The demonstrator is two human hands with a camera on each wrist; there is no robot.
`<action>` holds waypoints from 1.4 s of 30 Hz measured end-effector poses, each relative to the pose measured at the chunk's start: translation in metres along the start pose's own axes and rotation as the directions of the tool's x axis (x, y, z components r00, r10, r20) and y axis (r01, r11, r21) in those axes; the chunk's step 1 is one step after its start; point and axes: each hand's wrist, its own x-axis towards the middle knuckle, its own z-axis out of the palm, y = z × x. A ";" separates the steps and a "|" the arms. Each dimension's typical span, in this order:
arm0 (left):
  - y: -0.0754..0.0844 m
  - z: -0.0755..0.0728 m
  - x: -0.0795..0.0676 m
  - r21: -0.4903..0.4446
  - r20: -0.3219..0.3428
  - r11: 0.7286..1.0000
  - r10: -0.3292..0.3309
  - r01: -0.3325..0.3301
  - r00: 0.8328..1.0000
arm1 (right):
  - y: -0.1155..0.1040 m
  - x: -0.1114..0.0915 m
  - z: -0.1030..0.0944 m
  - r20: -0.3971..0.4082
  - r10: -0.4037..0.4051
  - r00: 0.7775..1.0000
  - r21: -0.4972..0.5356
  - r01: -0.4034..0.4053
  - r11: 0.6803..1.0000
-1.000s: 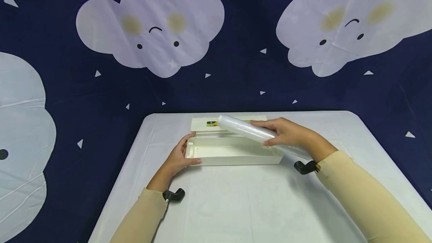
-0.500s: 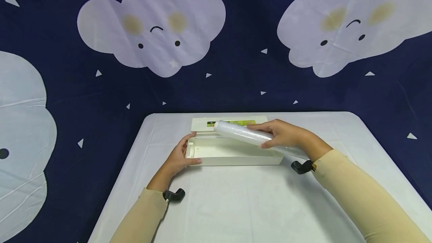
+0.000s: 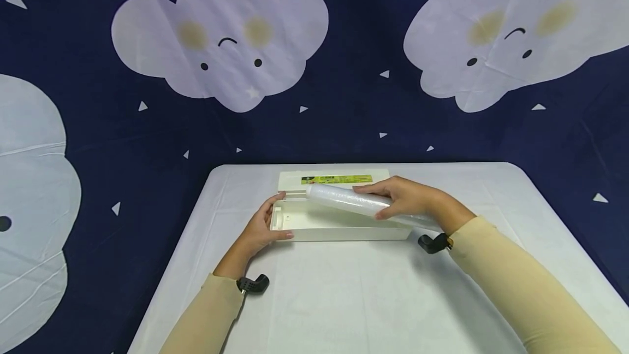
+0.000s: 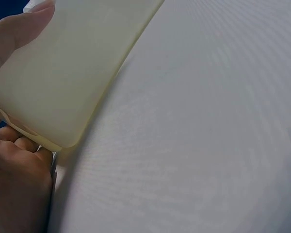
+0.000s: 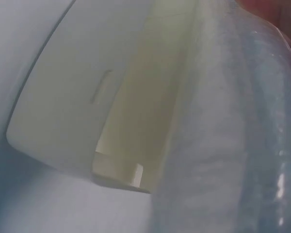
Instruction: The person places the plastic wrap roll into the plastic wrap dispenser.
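Note:
A long cream plastic wrap dispenser box (image 3: 339,234) lies on the table with its lid (image 3: 339,172) folded back behind it; a yellow-green label shows on the lid. My left hand (image 3: 260,228) grips the box's left end, thumb on the front wall and fingers behind; the left wrist view shows the thumb (image 4: 24,29) against the wall. Over the box, my right hand (image 3: 410,201) holds a roll of clear plastic wrap (image 3: 339,198), slanted with its left end farther back. In the right wrist view the roll (image 5: 223,126) covers part of the opening.
A white cloth covers the table (image 3: 334,299). Behind the table's far edge hangs a dark blue curtain (image 3: 344,135) printed with clouds and small triangles. A black wrist camera sits on each wrist.
My right hand has moved left and slightly down with the roll, whose left end now sits lower, showing more of the lid's label. The left hand and the box have stayed put.

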 end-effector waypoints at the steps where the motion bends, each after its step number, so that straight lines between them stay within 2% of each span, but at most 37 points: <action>1: -0.001 0.000 0.000 -0.003 0.000 1.000 0.000 0.000 1.000 | 0.000 0.001 0.000 0.002 -0.001 1.000 -0.001 0.001 1.000; 20: 0.000 0.001 -0.001 -0.032 0.005 0.999 0.004 -0.004 1.000 | -0.009 0.011 0.002 0.028 -0.019 0.999 -0.017 0.019 1.000; 34: 0.000 0.001 0.000 -0.044 0.023 0.999 0.019 -0.018 1.000 | -0.015 0.022 0.006 0.058 -0.010 0.998 0.023 0.009 1.000; 42: -0.001 0.001 -0.001 -0.021 -0.004 1.000 0.007 -0.007 1.000 | -0.013 0.028 0.009 0.072 -0.032 0.997 0.014 0.031 0.999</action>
